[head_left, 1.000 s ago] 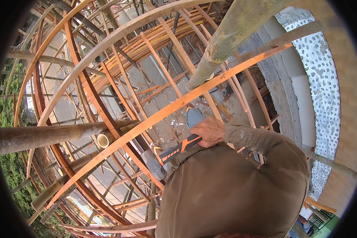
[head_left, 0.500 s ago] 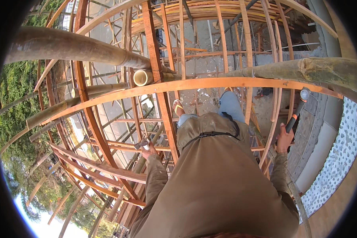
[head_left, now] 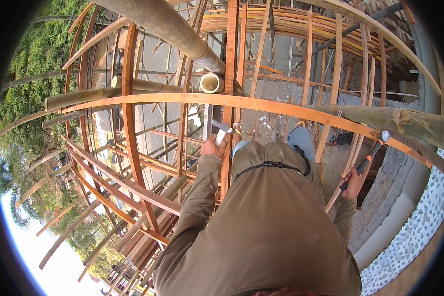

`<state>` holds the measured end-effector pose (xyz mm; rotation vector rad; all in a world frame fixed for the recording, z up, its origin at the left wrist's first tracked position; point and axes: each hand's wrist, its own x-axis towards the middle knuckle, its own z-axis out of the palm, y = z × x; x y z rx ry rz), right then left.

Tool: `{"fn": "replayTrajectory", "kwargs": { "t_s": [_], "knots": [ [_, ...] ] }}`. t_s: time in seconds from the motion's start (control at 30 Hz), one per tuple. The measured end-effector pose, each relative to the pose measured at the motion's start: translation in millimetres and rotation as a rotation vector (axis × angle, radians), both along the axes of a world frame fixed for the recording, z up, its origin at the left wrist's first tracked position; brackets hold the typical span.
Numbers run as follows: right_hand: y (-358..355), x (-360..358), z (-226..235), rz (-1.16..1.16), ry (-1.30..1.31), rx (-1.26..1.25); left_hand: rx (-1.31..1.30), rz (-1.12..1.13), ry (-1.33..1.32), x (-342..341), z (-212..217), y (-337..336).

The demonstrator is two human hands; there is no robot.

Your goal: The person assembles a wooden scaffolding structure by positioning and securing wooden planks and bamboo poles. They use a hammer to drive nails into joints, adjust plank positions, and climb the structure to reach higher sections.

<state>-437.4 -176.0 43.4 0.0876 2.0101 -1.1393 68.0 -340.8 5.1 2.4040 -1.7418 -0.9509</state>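
My left hand point(head_left: 213, 148) is closed round the white handle of a hammer point(head_left: 220, 138), whose dark metal head points up beside an upright reddish wooden post point(head_left: 228, 167). On the other side, my right hand point(head_left: 352, 184) grips a second hammer point(head_left: 364, 165) with a black and orange handle. Its shiny round face overlaps the right part of a long wooden strip point(head_left: 291, 110) that crosses in front of me; whether they touch, I cannot tell. The butt of that handle shows below my right hand.
A thick bamboo pole point(head_left: 167, 29) slants in from the upper left, and another bamboo pole point(head_left: 394, 121) lies at the right. Below my sandalled feet, wooden battens and a concrete floor point(head_left: 269, 121) show through the frame. A concrete ledge point(head_left: 404, 182) curves along the right.
The view has turned, so the scaffold sits further right. My left hand has moved forward with its hammer, closer to the upright post. The right hammer's handle now slants more through my hand.
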Motion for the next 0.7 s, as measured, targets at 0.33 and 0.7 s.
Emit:
{"fn": "replayTrajectory", "kwargs": {
  "t_s": [0.33, 0.7],
  "knots": [
    [1, 0, -5, -0.057, -0.073, -0.089, -0.684, 0.299, 0.69, -14, 61, -34],
    [6, -6, -8, -0.039, -0.084, -0.059, -0.696, 0.426, 1.036, 14, 93, -190]
  ]
}}
